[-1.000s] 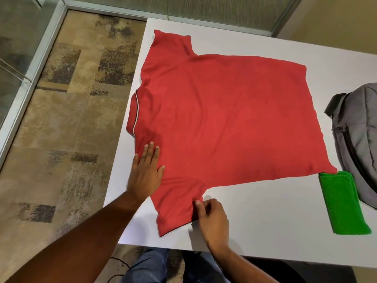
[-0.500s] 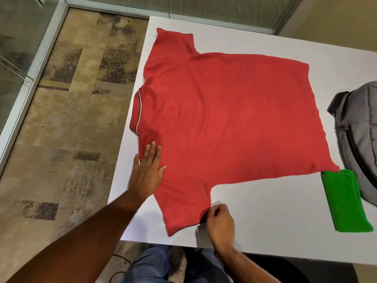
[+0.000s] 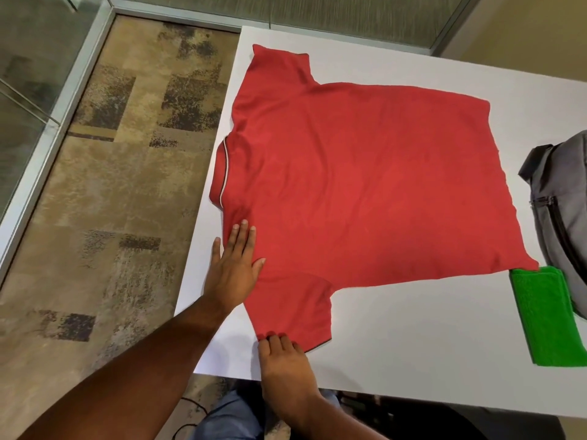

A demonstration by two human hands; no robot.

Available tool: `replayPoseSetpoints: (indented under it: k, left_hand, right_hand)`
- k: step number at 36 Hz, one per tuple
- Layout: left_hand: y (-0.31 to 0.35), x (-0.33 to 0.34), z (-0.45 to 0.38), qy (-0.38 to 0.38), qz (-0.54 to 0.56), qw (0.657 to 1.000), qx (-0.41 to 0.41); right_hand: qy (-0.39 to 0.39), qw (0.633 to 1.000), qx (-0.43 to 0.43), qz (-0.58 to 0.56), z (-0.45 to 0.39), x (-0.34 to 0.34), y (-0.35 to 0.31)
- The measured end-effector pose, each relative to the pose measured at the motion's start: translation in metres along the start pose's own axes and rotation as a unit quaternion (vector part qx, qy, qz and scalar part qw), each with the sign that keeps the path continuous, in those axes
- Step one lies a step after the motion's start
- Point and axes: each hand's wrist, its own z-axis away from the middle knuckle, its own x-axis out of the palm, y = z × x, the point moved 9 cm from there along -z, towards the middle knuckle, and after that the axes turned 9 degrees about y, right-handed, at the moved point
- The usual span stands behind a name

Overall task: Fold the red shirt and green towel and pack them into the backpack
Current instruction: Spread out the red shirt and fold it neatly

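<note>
The red shirt (image 3: pixel 365 185) lies spread flat on the white table (image 3: pixel 413 344), collar to the left and hem to the right. My left hand (image 3: pixel 236 268) rests flat on the shirt's near shoulder, fingers straight. My right hand (image 3: pixel 282 360) sits at the near sleeve's hem, its curled fingers gripping the sleeve's left corner. A folded green towel (image 3: pixel 546 315) lies at the right, beside the shirt's bottom corner. The grey backpack (image 3: pixel 562 214) lies at the table's right edge, partly out of view, overlapping the towel's far end.
The table's left edge runs just beside the shirt's collar, with patterned carpet (image 3: pixel 111 217) below. The near edge is close behind my right hand. A glass partition with a metal frame (image 3: pixel 47 128) runs along the far left.
My right hand has slid left along the near sleeve's hem, from its right corner to its left corner. The sleeve now lies straighter toward the table's near edge. My left hand stayed put.
</note>
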Motion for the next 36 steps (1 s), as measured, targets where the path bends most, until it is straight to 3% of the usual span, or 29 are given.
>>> replayPoseSetpoints:
  k: [3,6,9,11,16,20,33,36]
  left_hand:
    - [-0.002,-0.001,0.002,0.006,-0.004,1.000,-0.015]
    - [0.008,-0.007,-0.001,0.026,0.005,1.000,-0.008]
    - [0.030,-0.009,-0.012,0.041,0.025,0.998,0.040]
    - [0.043,-0.010,-0.023,0.046,0.053,0.996,0.058]
    - [0.049,-0.004,-0.051,0.038,0.080,0.996,0.018]
    - [0.019,0.003,-0.054,0.064,0.071,0.994,-0.058]
    - [-0.001,-0.002,-0.047,0.107,0.038,0.986,-0.121]
    - [0.015,-0.009,-0.060,0.125,0.054,0.987,-0.082]
  right_hand:
    - [0.017,0.999,-0.032,-0.019,-0.001,-0.006,-0.008]
    - [0.131,0.987,-0.063,-0.068,-0.014,-0.036,-0.005]
    - [0.250,0.963,-0.012,-0.095,-0.042,-0.078,0.027]
    - [0.277,0.956,0.047,-0.081,-0.062,-0.092,0.057]
    - [0.204,0.970,0.129,-0.041,-0.097,-0.072,0.116]
    - [0.138,0.982,0.126,-0.004,-0.093,-0.037,0.129]
    - [0.146,0.982,0.116,0.004,-0.079,-0.023,0.117]
    - [0.182,0.978,0.102,-0.021,-0.086,-0.039,0.120]
